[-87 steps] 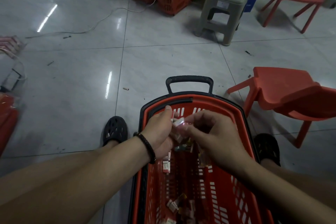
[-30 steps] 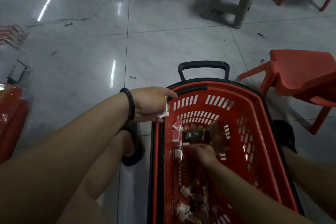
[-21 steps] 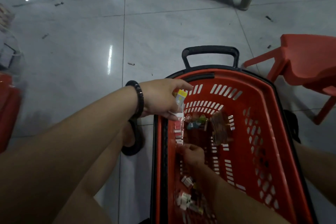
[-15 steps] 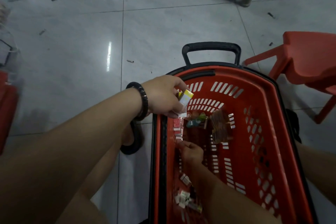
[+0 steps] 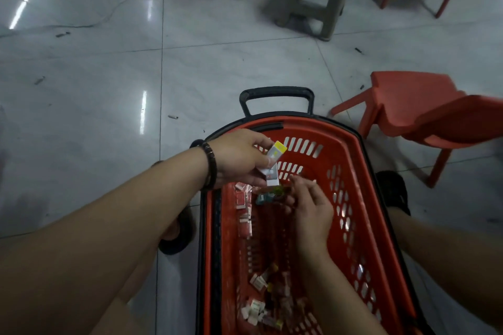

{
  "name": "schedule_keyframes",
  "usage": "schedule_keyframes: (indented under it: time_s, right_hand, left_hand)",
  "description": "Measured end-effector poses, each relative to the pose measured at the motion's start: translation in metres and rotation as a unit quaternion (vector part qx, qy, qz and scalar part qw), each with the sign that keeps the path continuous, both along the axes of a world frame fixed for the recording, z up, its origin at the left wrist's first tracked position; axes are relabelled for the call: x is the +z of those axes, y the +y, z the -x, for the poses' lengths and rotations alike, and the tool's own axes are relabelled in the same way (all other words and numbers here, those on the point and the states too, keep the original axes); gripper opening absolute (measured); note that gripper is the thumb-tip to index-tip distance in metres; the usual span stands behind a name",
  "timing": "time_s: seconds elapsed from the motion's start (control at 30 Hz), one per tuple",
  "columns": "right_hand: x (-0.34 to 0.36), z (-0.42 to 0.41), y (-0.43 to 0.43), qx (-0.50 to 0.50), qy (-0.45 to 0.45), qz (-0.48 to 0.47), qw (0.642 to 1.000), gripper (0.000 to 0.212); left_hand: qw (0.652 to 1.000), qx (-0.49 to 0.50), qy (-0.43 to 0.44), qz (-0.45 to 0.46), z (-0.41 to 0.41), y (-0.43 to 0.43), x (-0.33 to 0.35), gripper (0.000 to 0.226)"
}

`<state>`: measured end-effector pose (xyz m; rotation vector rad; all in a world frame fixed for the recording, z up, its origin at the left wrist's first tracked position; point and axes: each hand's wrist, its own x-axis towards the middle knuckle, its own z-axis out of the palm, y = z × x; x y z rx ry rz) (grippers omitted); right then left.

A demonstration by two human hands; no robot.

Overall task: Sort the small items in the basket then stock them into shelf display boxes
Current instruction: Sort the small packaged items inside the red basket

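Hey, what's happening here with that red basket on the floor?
A person is sorting the contents of a red shopping basket. The left hand holds a few gathered packets, one yellow-topped, above the far end. The right hand reaches into the pile there; its grip is unclear. More loose packets lie at the near end.

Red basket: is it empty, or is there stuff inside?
Not empty. Small red and white packets lie scattered on the floor of the red plastic basket.
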<state>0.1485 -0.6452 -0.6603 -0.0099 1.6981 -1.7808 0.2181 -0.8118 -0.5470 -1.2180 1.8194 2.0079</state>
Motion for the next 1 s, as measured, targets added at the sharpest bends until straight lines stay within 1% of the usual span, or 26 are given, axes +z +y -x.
schedule_keyframes:
  time_s: [0.07, 0.13, 0.23, 0.27, 0.33, 0.4, 0.47, 0.6, 0.67, 0.77, 0.83, 0.9, 1.0]
  right_hand:
    - [0.043, 0.005, -0.002, -0.012, 0.062, 0.053, 0.997, 0.012]
    - [0.067, 0.009, 0.002, 0.007, 0.123, 0.06, 0.991, 0.016]
    - [0.073, 0.017, 0.011, 0.055, 0.21, -0.001, 0.976, 0.022]
    - [0.074, 0.021, 0.015, 0.064, 0.221, -0.017, 0.973, 0.025]
    - [0.075, 0.026, 0.023, 0.073, 0.22, -0.019, 0.973, 0.03]
    - [0.075, 0.028, 0.033, 0.047, 0.178, -0.01, 0.983, 0.028]
    - [0.074, 0.027, 0.044, 0.012, 0.122, -0.009, 0.992, 0.026]
    - [0.064, 0.015, 0.055, 0.024, 0.052, -0.011, 0.998, 0.027]
    - [0.061, 0.011, 0.052, -0.006, 0.003, 0.009, 1.0, 0.027]
    - [0.052, 0.008, 0.044, -0.046, -0.031, -0.011, 0.998, 0.022]
    - [0.047, 0.008, 0.041, -0.06, -0.058, -0.009, 0.996, 0.024]
    - [0.044, 0.009, 0.039, -0.076, -0.102, 0.009, 0.992, 0.027]
    - [0.042, 0.01, 0.038, -0.108, -0.161, 0.02, 0.981, 0.02]
  left_hand:
    - [1.0, 0.007, 0.012, -0.007, 0.008, 0.008, -0.002, 0.032]
    - [1.0, -0.006, 0.022, -0.01, 0.015, 0.015, -0.003, 0.04]
    - [0.999, -0.039, 0.029, -0.004, 0.027, 0.027, -0.003, 0.045]
    - [0.998, -0.049, 0.027, 0.003, 0.03, 0.031, -0.003, 0.046]
    - [0.998, -0.058, 0.023, 0.015, 0.037, 0.035, -0.004, 0.051]
    - [0.998, -0.055, 0.027, 0.022, 0.042, 0.037, -0.004, 0.054]
    - [0.997, -0.053, 0.026, 0.051, 0.047, 0.038, -0.002, 0.053]
    - [0.993, -0.056, 0.015, 0.099, 0.05, 0.042, -0.003, 0.05]
    - [0.991, -0.064, 0.002, 0.116, 0.049, 0.046, -0.009, 0.048]
    - [0.992, -0.056, -0.004, 0.113, 0.05, 0.053, -0.016, 0.036]
    - [0.993, -0.039, -0.004, 0.107, 0.052, 0.056, -0.02, 0.029]
    - [0.994, -0.026, -0.008, 0.104, 0.054, 0.056, -0.022, 0.024]
    - [0.995, -0.031, -0.02, 0.088, 0.055, 0.057, -0.023, 0.023]
